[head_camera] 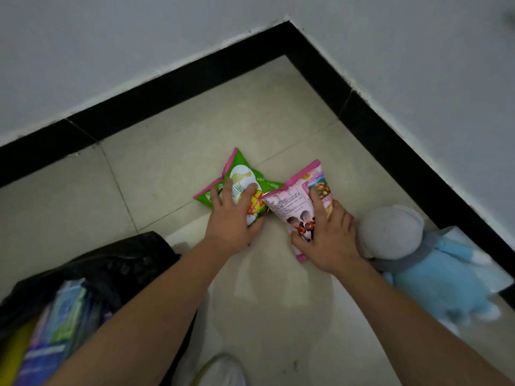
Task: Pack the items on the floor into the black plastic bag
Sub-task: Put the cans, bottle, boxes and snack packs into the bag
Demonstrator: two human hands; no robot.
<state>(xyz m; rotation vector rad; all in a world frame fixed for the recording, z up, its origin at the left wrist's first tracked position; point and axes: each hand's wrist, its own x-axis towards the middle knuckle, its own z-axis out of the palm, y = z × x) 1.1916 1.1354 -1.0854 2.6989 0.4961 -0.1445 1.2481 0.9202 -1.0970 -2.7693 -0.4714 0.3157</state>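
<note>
The green snack bag and the pink snack bag lie touching on the tiled floor near the corner, your left hand clasping the green one with spread, curled fingers and your right hand gripping the pink one. The black plastic bag sits open at lower left, beside your left forearm, with coloured packets inside. A plush toy, grey-headed and blue-bodied, lies just right of your right hand, along the black skirting.
</note>
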